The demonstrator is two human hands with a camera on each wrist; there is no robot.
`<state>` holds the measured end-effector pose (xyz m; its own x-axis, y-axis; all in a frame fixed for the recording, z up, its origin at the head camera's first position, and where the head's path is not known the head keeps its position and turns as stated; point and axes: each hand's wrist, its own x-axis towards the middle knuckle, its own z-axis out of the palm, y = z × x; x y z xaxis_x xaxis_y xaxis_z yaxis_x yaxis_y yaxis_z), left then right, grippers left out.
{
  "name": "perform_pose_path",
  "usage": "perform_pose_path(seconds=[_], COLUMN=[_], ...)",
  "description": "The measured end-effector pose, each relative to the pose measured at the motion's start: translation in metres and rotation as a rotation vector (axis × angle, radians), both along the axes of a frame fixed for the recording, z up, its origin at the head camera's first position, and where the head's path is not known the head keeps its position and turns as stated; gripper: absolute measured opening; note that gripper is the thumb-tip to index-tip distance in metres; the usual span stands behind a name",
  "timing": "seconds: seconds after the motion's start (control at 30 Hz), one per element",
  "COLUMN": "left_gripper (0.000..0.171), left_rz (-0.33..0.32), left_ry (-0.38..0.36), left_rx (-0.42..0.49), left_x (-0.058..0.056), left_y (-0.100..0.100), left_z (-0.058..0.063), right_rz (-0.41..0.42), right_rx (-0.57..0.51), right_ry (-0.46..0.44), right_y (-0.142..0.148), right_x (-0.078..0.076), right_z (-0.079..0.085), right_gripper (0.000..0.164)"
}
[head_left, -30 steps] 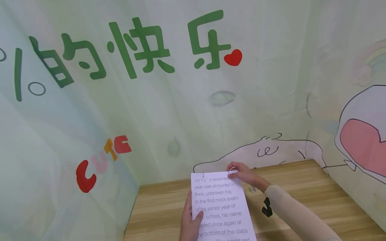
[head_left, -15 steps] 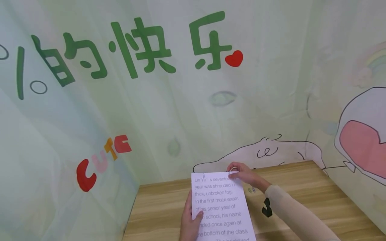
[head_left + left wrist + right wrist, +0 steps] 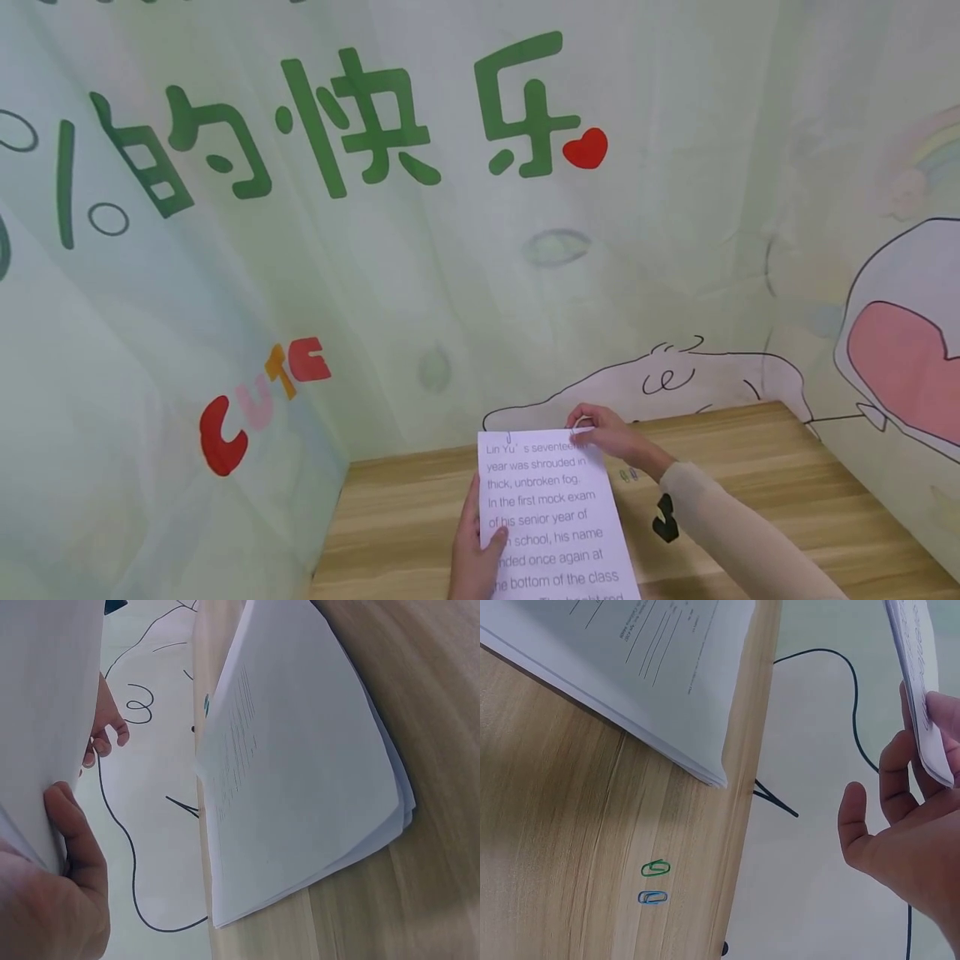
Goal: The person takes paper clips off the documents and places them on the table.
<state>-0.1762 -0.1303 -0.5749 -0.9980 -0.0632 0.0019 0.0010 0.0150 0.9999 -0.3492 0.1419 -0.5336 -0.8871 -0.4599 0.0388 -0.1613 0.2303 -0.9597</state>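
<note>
A thin stack of printed paper (image 3: pixel 551 517) is held up over the table, its large-print text facing the head camera. My left hand (image 3: pixel 477 546) grips its left side, with the thumb across the front; the left wrist view shows that thumb (image 3: pixel 71 825) on the paper's edge. At the top right corner my right hand (image 3: pixel 609 433) pinches the sheets between thumb and fingers. In the right wrist view the other fingers (image 3: pixel 855 817) are curled away from the paper. A paper clip (image 3: pixel 508 437) sits on the top edge, left of the right hand.
Another stack of printed sheets (image 3: pixel 307 765) lies on the wooden table (image 3: pixel 397 508). A green paper clip (image 3: pixel 655 868) and a blue paper clip (image 3: pixel 652 897) lie on the wood beside it. A printed cloth backdrop (image 3: pixel 420 292) stands behind the table. Something black (image 3: pixel 664 518) shows beside the right sleeve.
The head view has shifted slightly, so the backdrop sits a little farther right. Both hands keep their hold on the paper almost unchanged.
</note>
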Motion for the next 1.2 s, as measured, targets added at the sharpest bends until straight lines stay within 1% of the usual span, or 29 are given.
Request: perform_pose_path(seconds=[0.23, 0.53, 0.73, 0.93, 1.07, 1.2], left_gripper=[0.093, 0.094, 0.094, 0.093, 0.094, 0.093], left_rz=[0.002, -0.011, -0.012, -0.011, -0.006, 0.006], left_ry=[-0.017, -0.016, 0.013, 0.047, 0.039, 0.014], left_rx=[0.005, 0.017, 0.017, 0.002, -0.001, 0.001], left_x=[0.0004, 0.0014, 0.0014, 0.0017, 0.0029, 0.0060], left_y=[0.0010, 0.0004, 0.0013, 0.0008, 0.0015, 0.0019], left_z=[0.0014, -0.0032, -0.0043, -0.0047, -0.0041, -0.0035], right_rz=[-0.021, -0.047, -0.073, -0.065, -0.071, -0.110], right_rx=[0.025, 0.048, 0.057, 0.036, 0.036, 0.045], right_ry=[-0.013, -0.020, -0.020, -0.009, -0.006, -0.003], right_y=[-0.0004, 0.0005, -0.0003, -0.0016, -0.0009, 0.0013], right_x=[0.0001, 0.0019, 0.0032, 0.0038, 0.0041, 0.0032], right_z=[0.0012, 0.0003, 0.0022, 0.0033, 0.0026, 0.0028], right_gripper=[0.020, 0.024, 0.019, 0.019, 0.024, 0.019])
